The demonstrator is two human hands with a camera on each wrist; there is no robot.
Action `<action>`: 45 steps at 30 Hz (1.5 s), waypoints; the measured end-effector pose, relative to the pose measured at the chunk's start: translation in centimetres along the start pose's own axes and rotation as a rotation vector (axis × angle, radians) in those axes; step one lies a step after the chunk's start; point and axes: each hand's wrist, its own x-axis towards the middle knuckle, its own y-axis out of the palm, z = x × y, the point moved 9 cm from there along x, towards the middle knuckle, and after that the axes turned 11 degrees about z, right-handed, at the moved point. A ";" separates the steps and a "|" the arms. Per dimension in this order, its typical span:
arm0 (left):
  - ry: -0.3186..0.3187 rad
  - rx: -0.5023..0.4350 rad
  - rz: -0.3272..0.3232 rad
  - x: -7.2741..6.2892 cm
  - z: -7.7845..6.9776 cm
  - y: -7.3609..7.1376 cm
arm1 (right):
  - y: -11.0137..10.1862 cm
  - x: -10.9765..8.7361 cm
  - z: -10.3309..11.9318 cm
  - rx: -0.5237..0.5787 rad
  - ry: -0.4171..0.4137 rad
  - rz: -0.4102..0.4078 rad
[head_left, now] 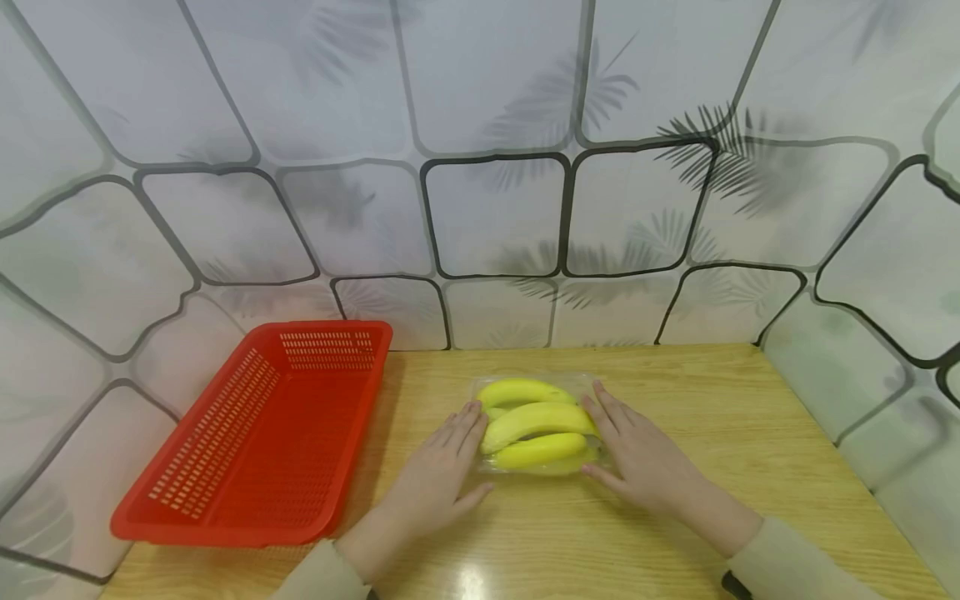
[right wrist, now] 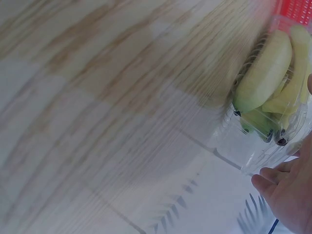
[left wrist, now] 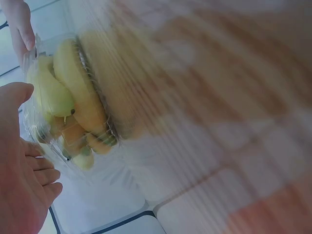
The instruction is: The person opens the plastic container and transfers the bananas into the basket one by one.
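Observation:
A clear plastic box (head_left: 585, 383) with several yellow bananas (head_left: 536, 423) inside sits on the table in the middle of the head view. My left hand (head_left: 433, 471) lies along the box's left side, fingers straight and fingertips at its edge, thumb held apart. On the opposite side my right hand (head_left: 647, 460) touches the box with extended fingers, its thumb near the front corner. Through the plastic in the right wrist view, dark tips show on the bananas (right wrist: 265, 73). The left wrist view catches the left hand (left wrist: 24, 180) beside the box, its fingers slightly bent.
A red perforated plastic basket (head_left: 262, 450) stands to the left of the box, with nothing in it. The wood-grain table (head_left: 712, 400) meets a wall (head_left: 495, 217) with a stone and leaf pattern at the back and sides.

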 end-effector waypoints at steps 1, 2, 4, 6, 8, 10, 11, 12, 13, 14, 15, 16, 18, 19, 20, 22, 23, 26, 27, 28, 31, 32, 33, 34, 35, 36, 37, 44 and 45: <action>0.001 0.005 -0.005 -0.1 0.0 0.0 | 0.0 0.0 0.0 0.003 0.002 0.003; 0.001 0.009 -0.008 -0.2 0.0 0.0 | 0.1 0.1 0.1 0.007 0.004 0.009; 0.002 0.017 -0.016 -0.3 0.0 -0.1 | 0.1 0.1 0.1 0.011 0.005 0.016; 0.003 0.023 -0.020 -0.4 0.0 -0.1 | 0.2 0.2 0.2 0.009 0.005 0.024; 0.000 0.025 -0.020 -0.6 0.1 -0.1 | 0.2 0.3 0.3 0.006 0.004 0.029; -0.004 0.026 -0.020 -0.8 0.2 -0.1 | 0.3 0.4 0.4 -0.004 0.003 0.035; -0.007 0.027 -0.022 -0.8 0.3 -0.1 | 0.3 0.5 0.4 -0.009 0.003 0.036; -0.010 0.027 -0.025 -0.9 0.3 -0.1 | 0.4 0.6 0.5 -0.012 0.002 0.038; -0.013 0.031 -0.025 -1.0 0.4 -0.1 | 0.4 0.6 0.5 -0.016 0.001 0.038; -0.016 0.034 -0.025 -1.1 0.4 -0.1 | 0.4 0.7 0.6 -0.018 -0.001 0.037; -0.017 0.033 -0.029 -1.1 0.4 -0.2 | 0.4 0.7 0.6 -0.018 -0.002 0.036; -0.019 0.034 -0.031 -1.2 0.5 -0.2 | 0.4 0.8 0.7 -0.017 -0.003 0.036; -0.023 0.033 -0.032 -1.3 0.5 -0.3 | 0.4 0.8 0.8 -0.016 -0.006 0.036; -0.026 0.034 -0.029 -1.4 0.5 -0.3 | 0.5 0.9 0.9 -0.017 -0.007 0.036; -0.029 0.032 -0.029 -1.5 0.6 -0.3 | 0.5 0.9 0.9 -0.016 -0.009 0.037; -0.034 0.033 -0.028 -1.6 0.7 -0.3 | 0.5 1.0 1.1 -0.021 -0.013 0.039; -0.035 0.035 -0.029 -1.7 0.7 -0.3 | 0.5 1.1 1.2 -0.024 -0.015 0.038; -0.036 0.040 -0.036 -1.9 0.7 -0.3 | 0.4 1.1 1.5 -0.026 -0.025 0.027; -0.037 0.042 -0.039 -2.0 0.7 -0.2 | 0.4 1.2 1.6 -0.028 -0.028 0.024; -0.038 0.044 -0.039 -2.1 0.7 -0.2 | 0.4 1.2 1.7 -0.025 -0.031 0.023; -0.044 0.040 -0.036 -2.3 0.9 -0.1 | 0.4 1.3 1.9 -0.018 -0.034 0.019; -0.047 0.041 -0.034 -2.4 0.9 -0.1 | 0.4 1.3 1.9 -0.014 -0.033 0.020; -0.052 0.040 -0.032 -2.5 1.0 -0.1 | 0.4 1.4 1.9 -0.010 -0.032 0.020; -0.056 0.038 -0.029 -2.6 1.0 -0.1 | 0.5 1.4 2.0 -0.007 -0.031 0.020; -0.059 0.036 -0.028 -2.6 1.0 -0.1 | 0.5 1.4 2.0 -0.007 -0.031 0.018; -0.062 0.035 -0.027 -2.7 1.1 -0.1 | 0.5 1.5 2.1 -0.006 -0.032 0.018; -0.064 0.035 -0.025 -2.7 1.2 -0.1 | 0.5 1.5 2.1 -0.005 -0.033 0.019; -0.062 0.030 -0.043 -3.0 1.2 -0.2 | 0.5 1.6 2.4 0.015 -0.028 0.025; -0.063 0.031 -0.046 -3.0 1.2 -0.2 | 0.5 1.6 2.5 0.016 -0.027 0.026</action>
